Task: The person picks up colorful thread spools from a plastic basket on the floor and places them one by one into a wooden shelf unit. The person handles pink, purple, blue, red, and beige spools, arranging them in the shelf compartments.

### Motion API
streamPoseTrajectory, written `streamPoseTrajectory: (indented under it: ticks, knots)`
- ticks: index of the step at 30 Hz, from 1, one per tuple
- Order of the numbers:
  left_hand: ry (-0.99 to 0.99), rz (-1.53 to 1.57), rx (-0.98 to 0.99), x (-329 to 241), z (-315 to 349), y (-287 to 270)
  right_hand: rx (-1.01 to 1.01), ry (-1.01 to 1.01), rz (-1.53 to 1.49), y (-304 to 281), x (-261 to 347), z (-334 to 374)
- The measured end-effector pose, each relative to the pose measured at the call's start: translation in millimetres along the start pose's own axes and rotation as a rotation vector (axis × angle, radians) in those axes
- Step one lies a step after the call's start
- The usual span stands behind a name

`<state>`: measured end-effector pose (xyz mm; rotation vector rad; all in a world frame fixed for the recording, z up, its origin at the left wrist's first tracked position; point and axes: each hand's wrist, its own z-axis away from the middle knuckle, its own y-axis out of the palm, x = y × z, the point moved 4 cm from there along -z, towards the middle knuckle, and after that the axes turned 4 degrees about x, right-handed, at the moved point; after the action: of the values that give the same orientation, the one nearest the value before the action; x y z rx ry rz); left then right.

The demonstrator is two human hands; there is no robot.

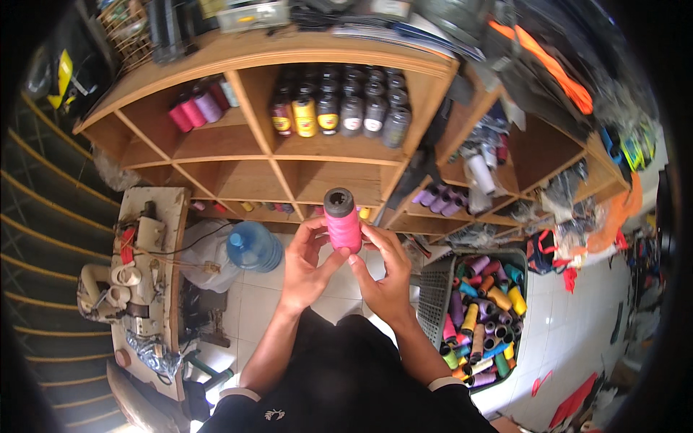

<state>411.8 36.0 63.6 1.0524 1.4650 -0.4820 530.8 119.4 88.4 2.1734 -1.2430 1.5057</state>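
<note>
A pink thread spool (342,225) with a dark hollow top stands upright in front of me, held in both hands. My left hand (312,261) is closed round its left side, the thumb pressed near the base. On its right side my right hand (382,270) grips it too, thumb low and fingers behind. Beyond the spool rises a wooden shelf unit (333,150) whose upper middle compartment holds rows of dark spools (351,108), with a yellow spool (304,119) at the front. Pink and lilac spools (207,107) sit in the compartment to the left.
At right, a dark green crate (434,289) on the floor is heaped with mixed-colour thread spools (476,339). A sewing machine (144,274) stands on a table at left, beside a blue water jug (254,247). Lilac spools (440,198) lie in a right-hand shelf.
</note>
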Motion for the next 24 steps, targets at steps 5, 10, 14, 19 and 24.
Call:
streamPoseTrajectory:
  ticks: [5, 10, 14, 19, 24]
  knots:
    - [0.010, -0.142, -0.134, -5, -9, -81, 0.081, -0.033, -0.028, 81, -10, -35]
    - [0.069, -0.252, -0.295, -16, -36, -158, 0.072, 0.003, -0.010, 179, -39, -69]
    - [0.119, -0.450, -0.362, -20, -63, -223, 0.095, 0.058, -0.033, 243, -43, -109]
    - [0.120, -0.455, -0.386, -19, -108, -280, 0.067, -0.038, -0.128, 300, -75, -160]
    - [0.129, -0.389, -0.237, -10, -165, -314, 0.047, 0.127, -0.138, 320, -105, -215]
